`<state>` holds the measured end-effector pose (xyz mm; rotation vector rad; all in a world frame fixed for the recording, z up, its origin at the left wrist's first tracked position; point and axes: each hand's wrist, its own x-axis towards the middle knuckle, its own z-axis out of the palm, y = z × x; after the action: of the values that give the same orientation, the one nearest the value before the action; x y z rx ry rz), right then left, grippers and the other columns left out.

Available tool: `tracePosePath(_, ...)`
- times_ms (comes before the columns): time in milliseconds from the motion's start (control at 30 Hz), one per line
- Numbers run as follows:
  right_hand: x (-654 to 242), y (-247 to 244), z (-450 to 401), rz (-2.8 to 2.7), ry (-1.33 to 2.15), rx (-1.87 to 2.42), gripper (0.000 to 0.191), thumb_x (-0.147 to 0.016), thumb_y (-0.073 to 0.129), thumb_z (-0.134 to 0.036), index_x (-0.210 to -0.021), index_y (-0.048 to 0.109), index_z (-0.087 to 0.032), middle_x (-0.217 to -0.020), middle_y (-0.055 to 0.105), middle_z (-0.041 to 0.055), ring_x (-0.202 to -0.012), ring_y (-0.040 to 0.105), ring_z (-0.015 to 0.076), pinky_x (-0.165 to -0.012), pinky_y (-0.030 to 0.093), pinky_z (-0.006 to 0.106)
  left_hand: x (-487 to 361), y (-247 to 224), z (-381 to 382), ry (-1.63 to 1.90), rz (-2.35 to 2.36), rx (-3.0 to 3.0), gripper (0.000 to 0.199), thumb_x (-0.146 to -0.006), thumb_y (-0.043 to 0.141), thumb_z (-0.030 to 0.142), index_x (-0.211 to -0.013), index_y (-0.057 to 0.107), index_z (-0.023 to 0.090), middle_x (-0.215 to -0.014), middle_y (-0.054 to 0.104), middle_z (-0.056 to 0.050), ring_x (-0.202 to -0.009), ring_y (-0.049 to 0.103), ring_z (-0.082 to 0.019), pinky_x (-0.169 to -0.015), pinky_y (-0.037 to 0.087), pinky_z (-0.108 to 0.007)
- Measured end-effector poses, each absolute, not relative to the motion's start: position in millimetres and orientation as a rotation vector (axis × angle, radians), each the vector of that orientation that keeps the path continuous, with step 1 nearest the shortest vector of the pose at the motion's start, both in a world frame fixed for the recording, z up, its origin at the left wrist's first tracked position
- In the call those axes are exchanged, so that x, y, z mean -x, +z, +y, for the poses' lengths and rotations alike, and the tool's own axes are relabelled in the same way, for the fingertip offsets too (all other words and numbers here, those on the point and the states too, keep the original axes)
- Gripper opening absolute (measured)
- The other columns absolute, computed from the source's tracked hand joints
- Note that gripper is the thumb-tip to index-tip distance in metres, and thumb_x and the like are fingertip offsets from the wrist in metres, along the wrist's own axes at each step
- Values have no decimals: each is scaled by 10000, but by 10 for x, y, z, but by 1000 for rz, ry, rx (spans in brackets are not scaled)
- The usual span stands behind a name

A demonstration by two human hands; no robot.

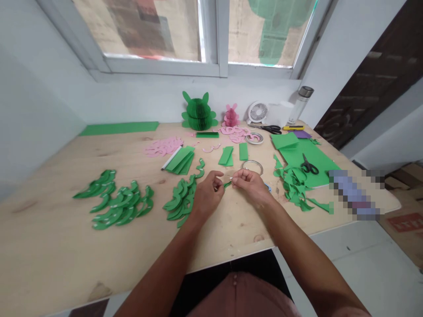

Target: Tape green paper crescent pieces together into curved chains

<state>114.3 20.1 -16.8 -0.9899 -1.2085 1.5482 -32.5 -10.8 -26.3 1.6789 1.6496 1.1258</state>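
My left hand (209, 190) is closed with its fingers curled at one end of a small green paper piece (228, 184). My right hand (250, 184) pinches at the other end, where a tiny whitish bit shows by the fingertips. Most of the piece is hidden by my fingers. Beside my left hand lies a pile of wavy green paper cutouts (180, 200). A second pile of green cutouts (120, 206), dotted with white marks, spreads farther left. Behind my right hand rests a roll of tape (252, 167), and a blue object (267, 188) peeks out beside that hand.
Black scissors (309, 166) lie on a green sheet (317, 152) at right, near green scraps (295, 185). Folded green papers (181, 160), a white marker (171, 158) and pink cutouts (163, 146) lie behind. A green paper figure (198, 113), a fan (257, 112) and a bottle (300, 106) stand along the wall.
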Motion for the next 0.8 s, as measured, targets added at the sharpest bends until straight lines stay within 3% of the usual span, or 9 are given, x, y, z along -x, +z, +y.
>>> tracePosePath(467, -1127, -95, 144, -1117, 1714, 847, 236, -588, 777, -346, -669, 628, -181, -614, 626, -23, -577, 558, 91, -642, 453, 245, 208, -345, -149, 1126, 1656, -1731, 427, -699, 502, 103, -1108, 485, 222, -720, 593, 32, -665, 606, -130, -654, 477, -245)
tracePosePath(633, -1115, -93, 134, -1126, 1715, 817, 245, -589, 781, -357, -680, 631, -185, -617, 627, -21, -582, 566, 99, -642, 458, 258, 185, -367, -155, 1182, 1610, -1674, 580, -679, 486, 52, -1223, 425, 244, -902, 584, -1, -693, 601, -101, -682, 494, -239)
tracePosePath(800, -1117, -71, 127, -1137, 1719, 836, 265, -574, 786, -373, -668, 629, -181, -610, 627, -17, -579, 562, 102, -631, 458, 261, 194, -413, -122, 1279, 1459, -1507, 644, -663, 524, 76, -1275, 402, 235, -1003, 592, -40, -618, 564, -72, -598, 475, -211)
